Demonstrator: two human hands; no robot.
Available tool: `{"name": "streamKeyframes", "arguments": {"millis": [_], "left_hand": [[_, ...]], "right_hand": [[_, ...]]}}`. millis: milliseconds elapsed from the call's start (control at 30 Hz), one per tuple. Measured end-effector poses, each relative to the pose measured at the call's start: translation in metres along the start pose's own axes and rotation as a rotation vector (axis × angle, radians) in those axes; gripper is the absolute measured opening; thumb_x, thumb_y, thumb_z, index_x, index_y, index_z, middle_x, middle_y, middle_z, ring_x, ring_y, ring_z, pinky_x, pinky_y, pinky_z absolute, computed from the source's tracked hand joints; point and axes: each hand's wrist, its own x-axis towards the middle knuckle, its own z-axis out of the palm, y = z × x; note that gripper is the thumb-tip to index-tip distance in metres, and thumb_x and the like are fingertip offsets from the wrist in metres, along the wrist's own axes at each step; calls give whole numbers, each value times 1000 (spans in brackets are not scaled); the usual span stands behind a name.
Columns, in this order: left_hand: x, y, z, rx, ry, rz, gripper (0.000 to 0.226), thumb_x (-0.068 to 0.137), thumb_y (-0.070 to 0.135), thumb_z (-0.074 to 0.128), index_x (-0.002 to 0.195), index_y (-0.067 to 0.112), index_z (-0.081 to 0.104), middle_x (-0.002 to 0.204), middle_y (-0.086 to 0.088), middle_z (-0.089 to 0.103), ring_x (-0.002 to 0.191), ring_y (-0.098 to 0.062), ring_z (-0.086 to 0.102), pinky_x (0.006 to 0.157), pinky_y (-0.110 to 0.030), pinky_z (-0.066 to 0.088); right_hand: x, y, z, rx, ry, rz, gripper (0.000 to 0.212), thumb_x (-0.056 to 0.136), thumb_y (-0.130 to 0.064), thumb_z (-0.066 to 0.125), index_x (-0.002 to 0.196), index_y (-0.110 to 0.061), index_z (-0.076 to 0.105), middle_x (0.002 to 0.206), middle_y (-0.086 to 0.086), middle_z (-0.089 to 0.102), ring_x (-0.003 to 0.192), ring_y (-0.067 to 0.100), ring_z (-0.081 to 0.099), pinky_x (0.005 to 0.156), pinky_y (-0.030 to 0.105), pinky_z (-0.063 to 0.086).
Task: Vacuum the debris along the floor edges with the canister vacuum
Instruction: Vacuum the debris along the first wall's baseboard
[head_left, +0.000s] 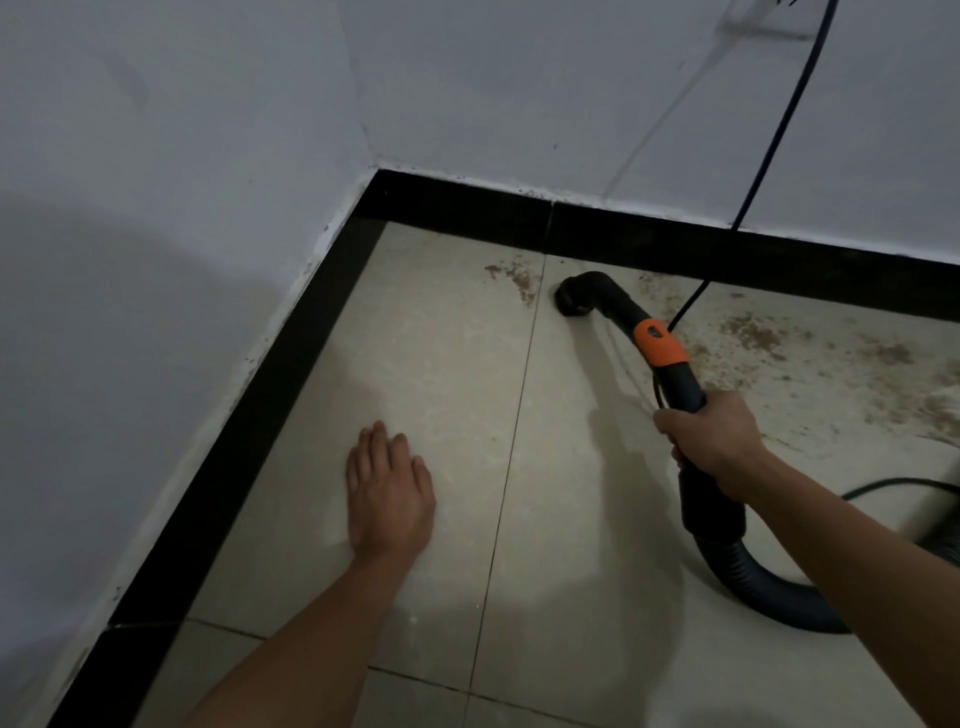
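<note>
My right hand (709, 439) grips the black vacuum handle (680, 384) just below its orange collar (661, 343). The curved nozzle (574, 301) touches the beige tile floor close to the far black skirting. Brown debris (517, 280) lies just left of the nozzle, and more debris (753, 335) spreads to its right along the wall. The ribbed black hose (763, 592) loops away behind my wrist. My left hand (389, 493) rests flat on the tile with fingers straight.
Black skirting (249, 415) runs along the left wall and meets the far skirting (467, 205) in a corner. A dark cable (779, 124) hangs down the far wall to the floor by the nozzle. Another cord (893, 486) lies at the right edge.
</note>
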Motion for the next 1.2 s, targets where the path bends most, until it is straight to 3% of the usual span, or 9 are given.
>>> {"name": "streamKeyframes", "arguments": {"millis": [100, 233, 367, 467, 700, 833, 1033, 1200], "left_hand": [[0, -1, 0, 2, 3, 1, 42, 91, 23, 40, 117, -2, 60, 135, -27, 51, 128, -41, 45, 107, -50, 36], [0, -1, 0, -1, 4, 6, 42, 91, 24, 38, 118, -1, 60, 135, -26, 51, 128, -41, 45, 108, -49, 35], [0, -2, 1, 5, -5, -2, 44, 92, 26, 36, 119, 0, 59, 137, -24, 50, 130, -39, 43, 109, -48, 35], [1, -2, 0, 12, -17, -6, 45, 92, 26, 35, 120, 1, 59, 138, -23, 50, 131, -38, 43, 109, -48, 35], [0, 0, 0, 5, -9, -8, 48, 93, 28, 32, 120, 1, 61, 137, -23, 51, 130, -38, 45, 110, -48, 35], [1, -1, 2, 10, 0, -12, 47, 93, 28, 33, 119, 1, 61, 137, -22, 52, 129, -37, 45, 110, -47, 35], [2, -2, 4, 9, -16, -8, 46, 94, 28, 34, 120, 2, 61, 139, -21, 50, 132, -35, 43, 111, -47, 33], [2, -4, 1, 14, -37, -3, 50, 95, 30, 30, 122, 2, 60, 140, -22, 48, 134, -35, 41, 112, -47, 32]], "right_hand": [[2, -8, 9, -50, -73, -43, 15, 75, -13, 74, 79, -5, 63, 51, 6, 62, 36, 16, 57, 43, 26, 48], [11, -14, 12, -7, 17, -19, 18, 76, -15, 75, 84, -5, 63, 62, 12, 65, 44, 21, 60, 50, 34, 55], [18, -24, 16, -33, -18, -59, 17, 73, -15, 75, 82, -6, 63, 58, 9, 65, 38, 17, 59, 45, 28, 50], [27, -33, 19, 16, 32, -34, 18, 76, -14, 74, 85, -4, 61, 63, 12, 64, 45, 22, 59, 52, 35, 55], [38, -52, 36, -17, -1, -90, 19, 77, -17, 74, 86, -9, 60, 70, 13, 66, 54, 25, 63, 57, 37, 56], [44, -60, 50, -89, 48, -163, 19, 77, -23, 73, 77, -17, 55, 67, 11, 66, 57, 26, 66, 52, 31, 52], [59, -85, 63, -63, -42, -154, 20, 75, -20, 73, 86, -14, 58, 71, 11, 67, 59, 26, 67, 61, 40, 59], [65, -93, 36, 19, -131, -30, 18, 75, -7, 73, 88, -2, 62, 63, 11, 62, 45, 21, 57, 47, 29, 51]]}}
